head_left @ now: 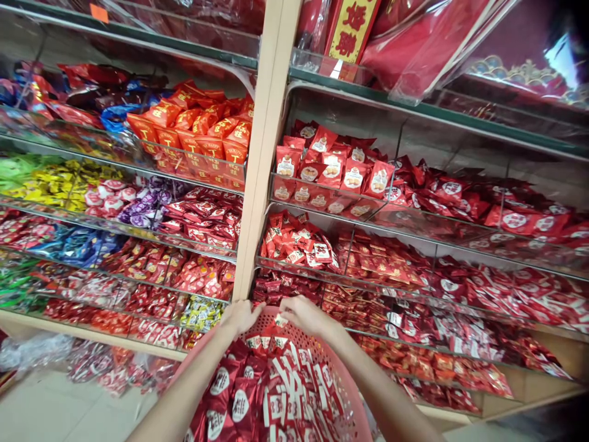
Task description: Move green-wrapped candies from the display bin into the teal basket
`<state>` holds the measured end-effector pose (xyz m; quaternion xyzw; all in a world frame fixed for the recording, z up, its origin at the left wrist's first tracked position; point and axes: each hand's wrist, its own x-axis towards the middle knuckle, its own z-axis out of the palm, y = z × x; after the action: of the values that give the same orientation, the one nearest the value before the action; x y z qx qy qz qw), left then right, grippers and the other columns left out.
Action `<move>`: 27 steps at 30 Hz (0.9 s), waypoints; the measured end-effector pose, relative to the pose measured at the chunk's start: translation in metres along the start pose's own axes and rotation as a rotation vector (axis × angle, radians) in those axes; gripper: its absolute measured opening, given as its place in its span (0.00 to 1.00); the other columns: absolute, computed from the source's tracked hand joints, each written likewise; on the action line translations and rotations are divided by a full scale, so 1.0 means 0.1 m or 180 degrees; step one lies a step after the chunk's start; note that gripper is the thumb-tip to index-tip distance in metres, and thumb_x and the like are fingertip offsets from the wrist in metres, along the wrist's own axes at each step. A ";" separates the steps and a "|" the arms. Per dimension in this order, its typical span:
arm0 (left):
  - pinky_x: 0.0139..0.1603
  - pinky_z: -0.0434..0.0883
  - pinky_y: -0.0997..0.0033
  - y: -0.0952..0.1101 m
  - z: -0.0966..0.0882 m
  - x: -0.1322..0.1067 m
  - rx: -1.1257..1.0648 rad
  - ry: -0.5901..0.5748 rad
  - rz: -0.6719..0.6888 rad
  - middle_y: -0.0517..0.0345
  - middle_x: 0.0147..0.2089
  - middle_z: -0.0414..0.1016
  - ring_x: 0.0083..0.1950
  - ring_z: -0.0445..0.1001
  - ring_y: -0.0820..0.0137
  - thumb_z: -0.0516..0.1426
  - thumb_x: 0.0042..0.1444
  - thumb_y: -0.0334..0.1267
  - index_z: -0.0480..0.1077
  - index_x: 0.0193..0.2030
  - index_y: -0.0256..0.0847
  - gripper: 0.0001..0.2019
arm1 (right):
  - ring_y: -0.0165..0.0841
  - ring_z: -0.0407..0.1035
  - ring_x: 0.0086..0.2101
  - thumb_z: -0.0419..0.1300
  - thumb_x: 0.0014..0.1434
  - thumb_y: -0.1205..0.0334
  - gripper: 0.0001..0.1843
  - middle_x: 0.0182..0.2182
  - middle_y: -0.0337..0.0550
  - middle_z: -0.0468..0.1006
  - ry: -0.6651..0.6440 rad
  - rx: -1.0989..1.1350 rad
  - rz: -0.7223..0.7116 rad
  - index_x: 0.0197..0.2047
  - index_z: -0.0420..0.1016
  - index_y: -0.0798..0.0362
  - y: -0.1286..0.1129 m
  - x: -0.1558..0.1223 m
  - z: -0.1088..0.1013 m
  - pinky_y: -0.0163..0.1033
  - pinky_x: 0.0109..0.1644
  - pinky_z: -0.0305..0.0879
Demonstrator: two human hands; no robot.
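A pink plastic basket (338, 353) with small holes in its wall is in front of me, filled with wrapped sweets. On the left side of it are dark red packets (239, 402) with white heart-shaped labels; red-and-white packets (294, 393) fill the middle and right. My left hand (240, 317) is closed over the far rim, left of centre. A short way to its right, my right hand (304, 313) is closed on the same rim, fingertips bent inward. Parts of the fingers on both hands are hidden behind the rim.
Tiered shelves with clear front guards hold red packets (354, 175), orange-red bags (202, 132) and yellow sweets (67, 181). A wooden upright (262, 135) divides the shelves just beyond the basket. Clear plastic bags (110, 362) lie on the floor at lower left.
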<state>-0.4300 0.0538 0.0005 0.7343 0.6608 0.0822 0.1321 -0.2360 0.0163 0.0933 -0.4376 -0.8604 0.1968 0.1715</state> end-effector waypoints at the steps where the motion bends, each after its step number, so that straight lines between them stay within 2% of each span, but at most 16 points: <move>1: 0.39 0.69 0.60 0.00 0.00 0.00 -0.0013 -0.0002 0.0001 0.40 0.35 0.77 0.40 0.76 0.54 0.32 0.54 0.65 0.75 0.31 0.38 0.39 | 0.27 0.62 0.23 0.54 0.52 0.70 0.09 0.22 0.37 0.72 -0.0106 -0.0245 0.0051 0.24 0.71 0.53 0.04 0.02 0.11 0.32 0.28 0.50; 6: 0.41 0.69 0.62 0.04 -0.06 -0.04 -0.0039 -0.0044 -0.0067 0.39 0.38 0.77 0.42 0.75 0.55 0.33 0.54 0.65 0.75 0.33 0.38 0.39 | 0.29 0.64 0.24 0.54 0.51 0.70 0.10 0.24 0.38 0.74 -0.0466 -0.0860 0.0293 0.22 0.71 0.52 0.16 0.09 0.47 0.32 0.27 0.49; 12: 0.40 0.69 0.61 0.03 -0.07 -0.05 -0.0025 -0.0015 -0.0064 0.39 0.37 0.77 0.41 0.75 0.54 0.33 0.54 0.65 0.75 0.31 0.38 0.39 | 0.33 0.68 0.27 0.54 0.49 0.73 0.10 0.25 0.43 0.77 -0.0810 -0.1034 0.0427 0.24 0.75 0.55 0.17 0.20 0.62 0.35 0.31 0.58; 16: 0.40 0.69 0.59 0.02 -0.03 -0.03 -0.0021 0.0036 -0.0012 0.40 0.36 0.77 0.41 0.76 0.54 0.33 0.54 0.65 0.75 0.31 0.38 0.39 | 0.38 0.71 0.32 0.55 0.49 0.73 0.09 0.32 0.49 0.79 -0.1022 -0.1174 0.0415 0.32 0.76 0.58 0.09 0.25 0.64 0.37 0.35 0.62; 18: 0.41 0.69 0.58 0.01 -0.02 -0.02 0.0018 0.0053 -0.0033 0.40 0.37 0.77 0.41 0.75 0.53 0.33 0.55 0.64 0.75 0.33 0.37 0.39 | 0.40 0.71 0.37 0.56 0.51 0.70 0.12 0.39 0.52 0.77 -0.0967 -0.1222 0.0358 0.40 0.74 0.58 0.01 0.25 0.57 0.38 0.38 0.63; 20: 0.41 0.69 0.59 0.01 -0.02 -0.02 0.0074 0.0061 -0.0086 0.39 0.38 0.77 0.43 0.75 0.53 0.34 0.55 0.63 0.75 0.35 0.37 0.38 | 0.39 0.71 0.40 0.55 0.54 0.65 0.13 0.42 0.51 0.76 -0.0836 -0.1252 0.0268 0.44 0.72 0.55 -0.11 0.24 0.44 0.38 0.39 0.62; 22: 0.41 0.69 0.60 0.01 -0.03 -0.03 0.0106 0.0035 -0.0128 0.39 0.39 0.77 0.43 0.75 0.54 0.35 0.55 0.62 0.75 0.37 0.36 0.37 | 0.36 0.71 0.37 0.52 0.58 0.61 0.11 0.37 0.46 0.77 -0.0623 -0.1247 0.0132 0.41 0.73 0.52 -0.24 0.23 0.24 0.37 0.38 0.61; 24: 0.41 0.69 0.60 0.02 -0.04 -0.04 0.0093 0.0018 -0.0120 0.39 0.39 0.77 0.43 0.75 0.54 0.35 0.55 0.62 0.75 0.37 0.36 0.37 | 0.33 0.71 0.33 0.49 0.61 0.57 0.13 0.31 0.43 0.77 -0.0274 -0.1192 0.0001 0.34 0.73 0.51 -0.37 0.24 0.01 0.34 0.35 0.59; 27: 0.39 0.69 0.59 0.02 -0.05 -0.05 0.0007 0.0023 -0.0068 0.39 0.36 0.77 0.41 0.76 0.53 0.33 0.55 0.64 0.75 0.34 0.36 0.39 | 0.30 0.69 0.29 0.46 0.63 0.52 0.18 0.26 0.40 0.75 0.0595 -0.1085 0.0135 0.30 0.70 0.52 -0.47 0.29 -0.33 0.33 0.32 0.56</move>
<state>-0.4297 0.0495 0.0058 0.7270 0.6691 0.0826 0.1297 -0.2686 0.0207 0.1483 -0.4947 -0.8522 0.0104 0.1699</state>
